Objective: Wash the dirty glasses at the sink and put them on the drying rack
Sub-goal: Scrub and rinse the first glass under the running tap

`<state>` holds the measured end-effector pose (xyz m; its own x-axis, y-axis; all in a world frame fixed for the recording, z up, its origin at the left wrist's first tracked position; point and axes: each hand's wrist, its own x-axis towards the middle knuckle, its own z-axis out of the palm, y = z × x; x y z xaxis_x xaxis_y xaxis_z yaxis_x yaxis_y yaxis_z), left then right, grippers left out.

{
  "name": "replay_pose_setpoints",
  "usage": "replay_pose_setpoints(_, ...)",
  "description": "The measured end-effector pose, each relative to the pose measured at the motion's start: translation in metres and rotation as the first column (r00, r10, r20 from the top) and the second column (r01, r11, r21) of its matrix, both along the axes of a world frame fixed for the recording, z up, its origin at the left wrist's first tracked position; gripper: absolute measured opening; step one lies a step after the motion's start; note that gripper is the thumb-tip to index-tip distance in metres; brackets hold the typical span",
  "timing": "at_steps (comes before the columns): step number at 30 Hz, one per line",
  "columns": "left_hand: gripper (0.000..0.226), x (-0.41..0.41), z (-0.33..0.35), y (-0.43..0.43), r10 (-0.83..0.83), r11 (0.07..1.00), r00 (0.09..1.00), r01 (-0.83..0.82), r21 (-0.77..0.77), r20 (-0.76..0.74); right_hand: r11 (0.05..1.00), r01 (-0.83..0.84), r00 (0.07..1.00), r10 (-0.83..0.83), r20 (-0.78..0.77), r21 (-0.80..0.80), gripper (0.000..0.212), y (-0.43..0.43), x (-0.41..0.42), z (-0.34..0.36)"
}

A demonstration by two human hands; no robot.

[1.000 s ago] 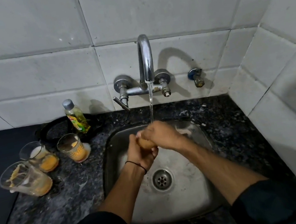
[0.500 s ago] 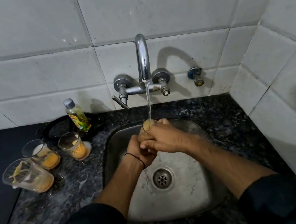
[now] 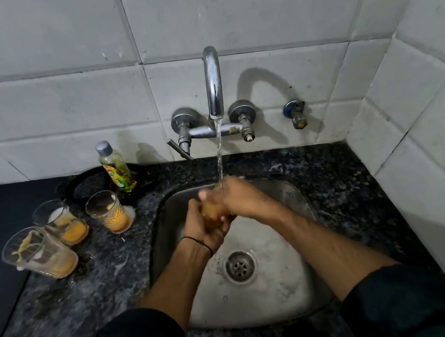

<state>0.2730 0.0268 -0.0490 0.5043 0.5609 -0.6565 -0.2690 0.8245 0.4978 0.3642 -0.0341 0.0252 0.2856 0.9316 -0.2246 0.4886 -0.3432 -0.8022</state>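
Standing on the dark counter left of the sink, three glasses held orange dregs: the front glass also had yellowish strands near its rim, the back glass a patch of foam, and the striped glass stood nearest the basin. A soap bottle of yellow-green liquid stood behind them. Over the basin, the left hand curled its fingers round the held glass, and the right hand wrapped over its top. Half a second before, the rim showed under the tap's stream; now fingers covered it.
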Motion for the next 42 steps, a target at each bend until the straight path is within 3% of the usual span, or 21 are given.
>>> replay_pose_setpoints(2,0.047,0.0,0.0,-0.004,-0.007,1.0,0.999,0.006,0.022,0.036,0.994,0.103,0.994,-0.103,-0.019,-0.021,0.036,0.004,0.001,-0.002)
replay_pose_setpoints(5,0.046,-0.002,0.006,0.001,-0.081,0.996,0.997,0.081,-0.043,-0.008,0.97,-0.241,0.956,0.231,0.181,0.035,0.023,-0.007,0.006,-0.001)
replay_pose_setpoints(7,0.047,-0.004,0.006,0.006,-0.148,0.989,0.986,0.147,-0.028,-0.07,0.943,-0.333,0.913,0.317,0.256,0.022,0.014,-0.011,0.008,-0.004)
replay_pose_setpoints(8,0.046,-0.006,0.007,0.005,-0.158,0.987,0.985,0.158,-0.006,-0.066,0.957,-0.288,0.933,0.273,0.234,0.03,0.015,-0.011,0.007,-0.007)
replay_pose_setpoints(10,0.04,-0.006,0.007,-0.001,-0.117,0.989,0.993,0.114,0.09,0.033,0.999,-0.04,0.998,0.038,0.058,0.037,0.025,-0.003,0.0,-0.005)
replay_pose_setpoints(12,0.034,-0.008,0.006,-0.007,-0.09,0.99,0.989,0.076,0.119,0.119,0.989,0.144,0.99,-0.144,0.008,-0.033,0.034,0.004,0.001,0.0)
replay_pose_setpoints(14,0.037,-0.008,0.009,-0.005,-0.141,0.989,0.987,0.136,0.059,0.077,1.0,-0.024,0.994,0.025,0.108,-0.012,0.031,0.001,0.004,0.004)
replay_pose_setpoints(16,0.043,-0.007,0.01,0.002,-0.23,0.973,0.973,0.23,-0.017,0.007,0.953,-0.297,0.882,0.3,0.365,-0.065,0.015,-0.005,0.009,0.005)
replay_pose_setpoints(17,0.044,-0.007,0.009,0.005,-0.244,0.969,0.97,0.244,-0.025,-0.015,0.93,-0.352,0.838,0.364,0.406,-0.109,0.012,-0.007,0.011,0.004)
replay_pose_setpoints(18,0.044,-0.007,0.008,0.006,-0.234,0.972,0.972,0.234,-0.004,-0.029,0.926,-0.354,0.848,0.376,0.372,-0.13,0.012,-0.009,0.01,0.002)
replay_pose_setpoints(19,0.044,-0.007,0.006,0.006,-0.206,0.978,0.978,0.207,0.032,-0.032,0.946,-0.308,0.914,0.325,0.245,-0.105,0.015,-0.009,0.007,0.0)
replay_pose_setpoints(21,0.043,-0.008,0.004,0.001,-0.135,0.984,0.991,0.131,0.117,0.027,0.994,-0.075,0.994,0.069,-0.081,-0.078,0.027,-0.004,0.001,0.005)
replay_pose_setpoints(22,0.043,-0.009,0.004,-0.002,-0.124,0.984,0.99,0.116,0.134,0.059,0.994,0.03,0.988,-0.046,-0.15,-0.103,0.03,-0.002,-0.002,0.007)
replay_pose_setpoints(24,0.042,-0.008,0.007,0.0,-0.147,0.986,0.989,0.145,0.079,0.025,0.998,0.003,0.998,-0.007,-0.064,-0.058,0.026,0.001,0.001,0.006)
replay_pose_setpoints(27,0.043,-0.01,0.007,0.008,-0.236,0.971,0.968,0.237,0.006,-0.083,0.955,-0.265,0.935,0.289,0.205,-0.133,0.019,-0.007,0.008,0.0)
replay_pose_setpoints(29,0.039,-0.012,0.0,0.011,-0.223,0.97,0.971,0.23,0.081,-0.085,0.954,-0.246,0.96,0.264,0.091,-0.169,0.022,-0.009,0.011,-0.006)
replay_pose_setpoints(32,0.042,-0.014,-0.005,0.008,-0.188,0.961,0.982,0.182,0.209,0.007,0.996,-0.027,0.956,0.003,-0.292,-0.08,0.003,-0.008,0.001,-0.003)
replay_pose_setpoints(35,0.052,-0.01,-0.006,0.007,-0.2,0.948,0.979,0.203,0.244,-0.035,0.997,0.032,0.963,-0.048,-0.264,-0.065,0.012,-0.003,0.002,-0.002)
replay_pose_setpoints(37,0.053,-0.016,-0.002,0.011,-0.278,0.864,0.946,0.321,0.388,-0.164,0.998,-0.017,0.988,0.006,-0.156,-0.067,0.013,-0.002,0.008,0.003)
replay_pose_setpoints(39,0.047,-0.027,0.003,0.021,-0.429,0.707,0.874,0.483,0.517,-0.23,0.998,-0.017,0.993,0.009,-0.122,-0.063,0.019,-0.002,0.018,0.006)
replay_pose_setpoints(42,0.044,-0.036,0.024,0.03,-0.668,0.407,0.659,0.712,0.573,-0.344,0.999,0.005,0.983,-0.011,-0.184,-0.034,0.034,-0.007,0.021,0.008)
